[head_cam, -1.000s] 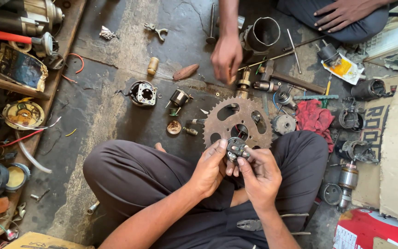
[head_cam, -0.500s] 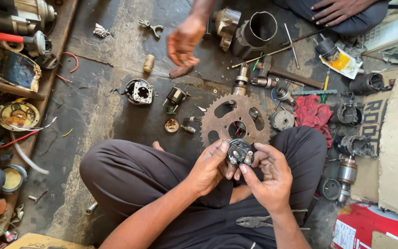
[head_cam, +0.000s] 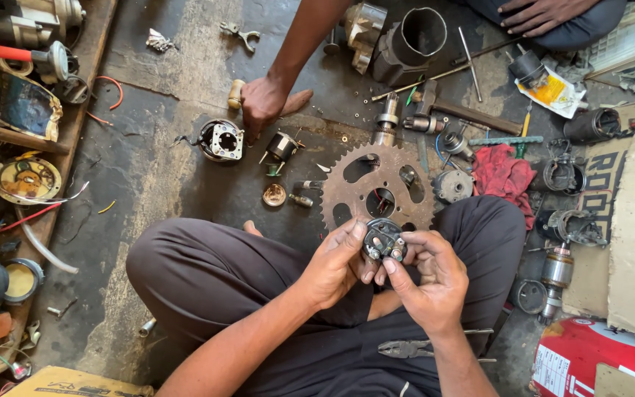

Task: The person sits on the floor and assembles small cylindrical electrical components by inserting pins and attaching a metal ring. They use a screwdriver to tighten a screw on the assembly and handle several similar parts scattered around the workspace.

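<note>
We sit cross-legged on the grimy floor (head_cam: pixel 185 88), a rusty sprocket (head_cam: pixel 378 190) lying just beyond our knees. Our left hand (head_cam: pixel 332 265) and right hand (head_cam: pixel 435 276) close around a small round brush-holder plate (head_cam: pixel 384 239), held above our lap, fingertips (head_cam: pixel 389 266) pinching its rim from both sides.
</note>
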Available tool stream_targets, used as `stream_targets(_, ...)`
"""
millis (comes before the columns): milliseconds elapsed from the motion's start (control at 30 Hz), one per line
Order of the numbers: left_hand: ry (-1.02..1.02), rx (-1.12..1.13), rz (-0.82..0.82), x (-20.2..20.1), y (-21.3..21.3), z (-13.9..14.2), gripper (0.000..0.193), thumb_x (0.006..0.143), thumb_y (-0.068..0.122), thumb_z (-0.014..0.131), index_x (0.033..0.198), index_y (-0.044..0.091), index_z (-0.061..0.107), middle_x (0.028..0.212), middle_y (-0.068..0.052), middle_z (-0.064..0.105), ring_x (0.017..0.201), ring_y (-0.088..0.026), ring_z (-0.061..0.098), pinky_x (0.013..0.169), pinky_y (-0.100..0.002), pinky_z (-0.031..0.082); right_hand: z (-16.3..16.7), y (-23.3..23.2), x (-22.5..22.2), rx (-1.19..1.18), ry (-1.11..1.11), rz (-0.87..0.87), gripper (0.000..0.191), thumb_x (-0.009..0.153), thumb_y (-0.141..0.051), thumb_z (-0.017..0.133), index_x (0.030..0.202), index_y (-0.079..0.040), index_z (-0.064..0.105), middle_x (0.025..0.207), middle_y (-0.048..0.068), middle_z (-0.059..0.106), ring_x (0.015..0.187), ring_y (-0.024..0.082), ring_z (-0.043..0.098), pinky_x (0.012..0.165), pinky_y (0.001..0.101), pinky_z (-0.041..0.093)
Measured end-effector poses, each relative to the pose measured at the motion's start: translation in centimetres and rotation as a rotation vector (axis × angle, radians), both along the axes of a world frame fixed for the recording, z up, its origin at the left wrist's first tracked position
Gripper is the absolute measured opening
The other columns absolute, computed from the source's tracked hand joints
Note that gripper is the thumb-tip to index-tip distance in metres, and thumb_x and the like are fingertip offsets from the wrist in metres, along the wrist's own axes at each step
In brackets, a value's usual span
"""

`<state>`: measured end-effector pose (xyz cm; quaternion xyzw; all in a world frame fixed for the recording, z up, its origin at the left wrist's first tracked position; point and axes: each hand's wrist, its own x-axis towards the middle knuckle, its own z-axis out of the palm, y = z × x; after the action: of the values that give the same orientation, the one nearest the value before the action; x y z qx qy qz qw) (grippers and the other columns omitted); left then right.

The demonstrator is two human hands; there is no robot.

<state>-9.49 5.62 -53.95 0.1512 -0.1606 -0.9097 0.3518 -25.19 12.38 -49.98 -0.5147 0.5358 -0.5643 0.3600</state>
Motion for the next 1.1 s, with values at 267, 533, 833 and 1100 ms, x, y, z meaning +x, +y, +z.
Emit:
stream_targets(267,-0.019,-0.027,0.002,0.14,-0.05,0.44,0.046,0.110,0.041,0.051,0.127,-0.001,0.058,0.097,-0.008,0.068,0.067,-0.010,0.059,0.063,-0.023,0.051,-0.03,-0.03,0.10,0.005,0.007,-0.015,0.041,0.088,0.009,0.073,0.126,0.006,0.058,0.100,0.005,0.058,0.087,0.009,0.057,0.077,0.0235,0.050)
stream_targets(533,-0.012,0.046,0.013,-0.25,0.13,0.47,0.042,0.110,0.040,0.050,0.122,0.001,0.058,0.093,-0.007,0.067,0.068,-0.011,0.060,0.065,-0.025,0.053,-0.22,0.00,0.51,-0.151,0.032,0.012,0.038,0.092,0.013,0.070,0.126,0.002,0.058,0.106,0.009,0.059,0.090,0.011,0.062,0.078,0.0262,0.055)
stream_targets(833,-0.014,0.022,0.023,-0.28,0.17,0.31,0.042,0.111,0.041,0.049,0.120,0.001,0.059,0.092,-0.007,0.067,0.068,-0.012,0.061,0.063,-0.024,0.051,-0.52,0.19,0.40,-0.100,0.000,-0.011,0.030,0.091,0.012,0.069,0.118,0.004,0.059,0.107,0.010,0.057,0.092,0.012,0.060,0.081,0.0264,0.052)
stream_targets(1100,-0.002,0.030,0.033,-0.32,0.15,0.29,0.042,0.110,0.040,0.049,0.120,0.000,0.060,0.093,-0.008,0.067,0.068,-0.012,0.060,0.063,-0.025,0.051,-0.62,0.00,0.25,-0.044,-0.043,-0.002,0.031,0.090,0.013,0.069,0.118,0.003,0.057,0.105,0.009,0.056,0.089,0.013,0.061,0.079,0.0272,0.052)
